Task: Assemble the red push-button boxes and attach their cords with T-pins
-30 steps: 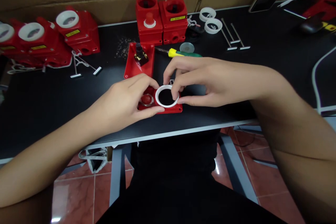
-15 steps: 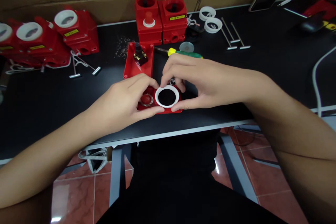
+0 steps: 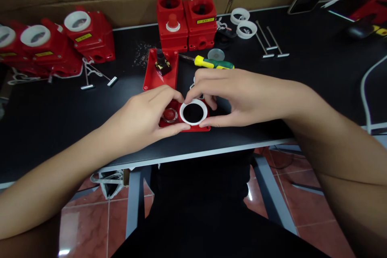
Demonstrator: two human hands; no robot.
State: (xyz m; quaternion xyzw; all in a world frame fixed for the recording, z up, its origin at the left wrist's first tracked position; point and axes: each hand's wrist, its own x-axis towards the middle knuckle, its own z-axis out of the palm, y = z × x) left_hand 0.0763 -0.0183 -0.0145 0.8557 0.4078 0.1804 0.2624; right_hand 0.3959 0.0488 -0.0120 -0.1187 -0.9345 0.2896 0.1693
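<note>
A red plastic cover plate [image 3: 198, 127] lies near the table's front edge, with a red button [image 3: 169, 115] on its left half and a white ring [image 3: 193, 113] on its right half. My left hand [image 3: 145, 117] grips the plate's left end, fingers curled round it beside the button. My right hand [image 3: 232, 96] pinches the white ring between thumb and fingers, the thumb along its near side. Just behind lies a red tray-like base [image 3: 160, 70] with a small black and brass switch part in it.
A yellow and green screwdriver [image 3: 211, 63] and a clear disc [image 3: 215, 54] lie behind my right hand. Two red boxes [image 3: 186, 22] stand at the back; several more [image 3: 57, 42] at the left. Loose white rings [image 3: 243, 22] and metal T-pins [image 3: 270, 44] lie back right. White cable [image 3: 364, 84] at right.
My right hand has shifted from fingertips poking into the ring to a wrap round it, thumb on the near side. The ring sits flatter on the plate. The left hand stays.
</note>
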